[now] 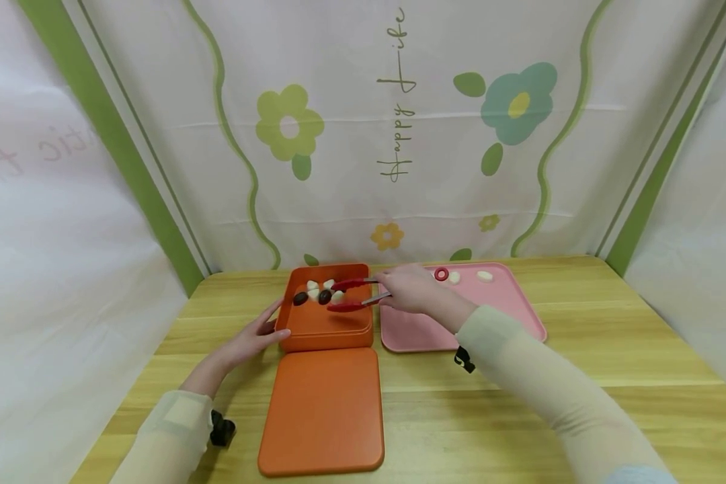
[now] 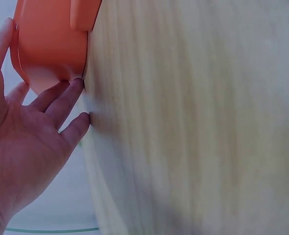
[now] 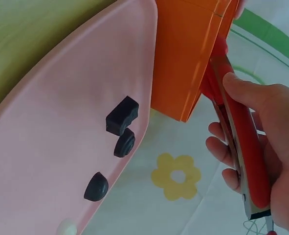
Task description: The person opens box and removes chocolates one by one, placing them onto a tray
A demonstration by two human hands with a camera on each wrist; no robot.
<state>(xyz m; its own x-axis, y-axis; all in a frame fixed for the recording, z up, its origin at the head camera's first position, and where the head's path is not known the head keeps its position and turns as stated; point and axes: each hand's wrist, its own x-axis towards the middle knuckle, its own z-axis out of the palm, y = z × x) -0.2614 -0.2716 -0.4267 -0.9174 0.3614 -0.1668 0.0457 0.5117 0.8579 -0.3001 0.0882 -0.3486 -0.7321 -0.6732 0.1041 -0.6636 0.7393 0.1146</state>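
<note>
My right hand (image 1: 408,288) grips red-and-metal tongs (image 1: 353,306), fingers and thumb round the handle (image 3: 249,147). The spread red tips reach into an orange box (image 1: 327,326). White and dark pieces that look like shaped chocolates lie in its back half; one white piece (image 1: 337,296) shows between the tips. With fingers extended, my left hand (image 1: 254,341) touches the box's left wall, its thumb at the front left corner. In the left wrist view, fingertips (image 2: 76,84) rest against the orange wall near the table.
An orange lid (image 1: 323,413) lies flat in front of the box. To the right is a pink tray (image 1: 520,309) with white pieces (image 1: 485,275) along its back edge; the right wrist view shows several dark pieces (image 3: 122,116) on it. A printed curtain (image 1: 339,195) hangs behind the wooden table (image 1: 460,430).
</note>
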